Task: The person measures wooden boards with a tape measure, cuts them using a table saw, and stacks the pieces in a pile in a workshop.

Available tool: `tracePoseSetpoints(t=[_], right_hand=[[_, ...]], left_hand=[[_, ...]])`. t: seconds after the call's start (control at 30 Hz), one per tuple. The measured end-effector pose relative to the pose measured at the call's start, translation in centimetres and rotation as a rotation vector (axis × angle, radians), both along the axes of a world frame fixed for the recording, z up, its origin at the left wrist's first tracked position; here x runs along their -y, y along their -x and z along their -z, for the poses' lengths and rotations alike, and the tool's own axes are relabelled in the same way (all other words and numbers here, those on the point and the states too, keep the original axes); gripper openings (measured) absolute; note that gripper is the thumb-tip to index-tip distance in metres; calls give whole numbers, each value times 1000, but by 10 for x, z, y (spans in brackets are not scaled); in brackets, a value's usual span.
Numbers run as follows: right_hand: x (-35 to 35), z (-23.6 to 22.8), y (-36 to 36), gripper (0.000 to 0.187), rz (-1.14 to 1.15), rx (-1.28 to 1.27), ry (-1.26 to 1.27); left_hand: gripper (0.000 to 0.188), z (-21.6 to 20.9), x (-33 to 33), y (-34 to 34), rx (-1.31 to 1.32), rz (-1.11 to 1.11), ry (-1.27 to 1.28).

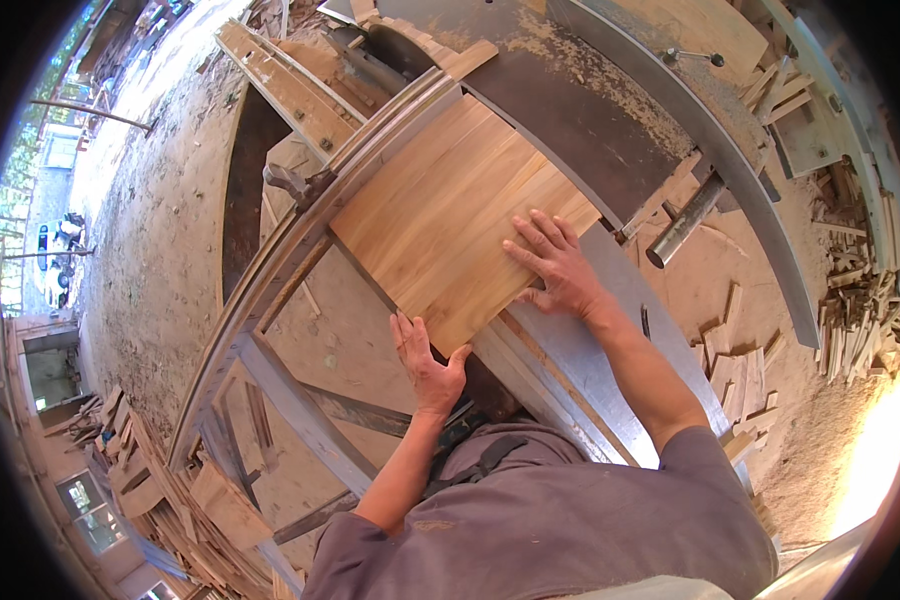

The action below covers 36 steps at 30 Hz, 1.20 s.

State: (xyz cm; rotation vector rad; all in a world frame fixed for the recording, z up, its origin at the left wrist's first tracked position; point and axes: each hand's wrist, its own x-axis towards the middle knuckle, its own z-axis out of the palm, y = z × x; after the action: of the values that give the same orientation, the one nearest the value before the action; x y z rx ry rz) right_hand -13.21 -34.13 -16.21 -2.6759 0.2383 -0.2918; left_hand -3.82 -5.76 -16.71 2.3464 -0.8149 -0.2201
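A wide light-brown wooden board (450,205) lies flat on a metal saw table (610,290), its long side against a metal guide rail (300,235). My left hand (425,362) presses against the board's near end edge, fingers extended, thumb hooked at the corner. Flat on top of the board near its right corner rests my right hand (555,265), with fingers spread. Neither hand closes around anything.
Sawdust covers the dark far table surface (570,95). A metal pipe (685,220) sticks out at the right. Offcut piles lie on the dirt at right (855,300) and lower left (170,480). A curved metal rail (730,170) runs along the right side.
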Motion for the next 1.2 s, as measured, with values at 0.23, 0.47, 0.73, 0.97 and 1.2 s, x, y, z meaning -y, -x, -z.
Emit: tracePoseSetpoints(t=[0.23, 0.47, 0.73, 0.97, 1.2], right_hand=[[-1, 5, -1, 88, -26, 32, -19], [0, 5, -5, 83, -26, 30, -44], [-2, 2, -7, 79, -13, 45, -69], [0, 0, -8, 80, -19, 51, -77], [-2, -2, -15, 90, -26, -55, -22]], left_hand=[[101, 18, -2, -2, 65, 19, 55], [101, 21, -1, -5, 56, 3, 40], [103, 22, -3, -9, 70, 16, 62], [104, 16, -1, -11, 84, 49, 70], [106, 20, -3, -14, 93, 56, 69]])
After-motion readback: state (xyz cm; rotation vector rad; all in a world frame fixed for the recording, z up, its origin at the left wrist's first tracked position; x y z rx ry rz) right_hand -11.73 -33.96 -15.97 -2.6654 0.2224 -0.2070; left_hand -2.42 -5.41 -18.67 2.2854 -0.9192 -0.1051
